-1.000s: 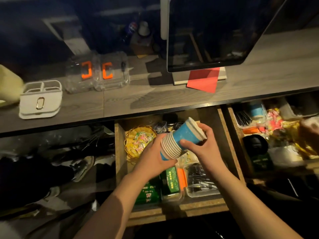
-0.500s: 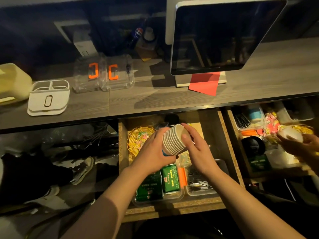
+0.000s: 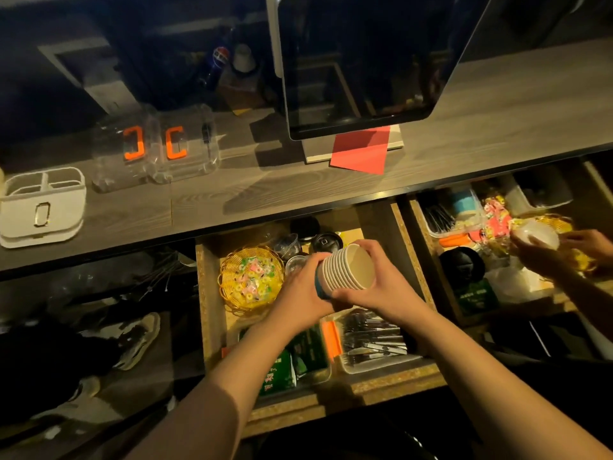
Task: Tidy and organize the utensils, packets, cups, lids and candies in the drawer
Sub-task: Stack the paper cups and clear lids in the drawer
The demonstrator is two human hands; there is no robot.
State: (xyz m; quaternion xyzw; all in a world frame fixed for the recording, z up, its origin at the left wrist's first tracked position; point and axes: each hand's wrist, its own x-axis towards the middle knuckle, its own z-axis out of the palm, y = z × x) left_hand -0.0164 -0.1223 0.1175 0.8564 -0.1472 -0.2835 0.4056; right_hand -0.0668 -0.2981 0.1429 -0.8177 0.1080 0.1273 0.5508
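Since the earlier frames, one blue cup that was being pushed in has been seated fully into the stack of paper cups, and the stack has been turned so that its open mouth faces toward 2 o'clock.

Nearest, at 6 o'clock in the open drawer, green packets are seen in a clear tray, with a tray of forks and knives just beside them toward 4 o'clock. Above these trays, the stack is held clear of the drawer floor, lying on its side. It is gripped round its blue base end by the left hand, whose fingers curl over the rims. The rim end is clasped by the right hand, with its fingers wrapped over the top edge of the mouth. At 9 o'clock from the stack, a yellow wicker basket filled with candies is set on the drawer floor. Toward 12 o'clock, small clear cups and dark lids are crowded at the back of the drawer. At 3 o'clock, a second drawer is being worked by another person's hands.

A risk is judged here: the nested cups could slide apart and spill if the stack is tipped mouth-down or one grip is eased. The clear cups behind could be knocked over if the stack is set down blindly in the crowded back corner.
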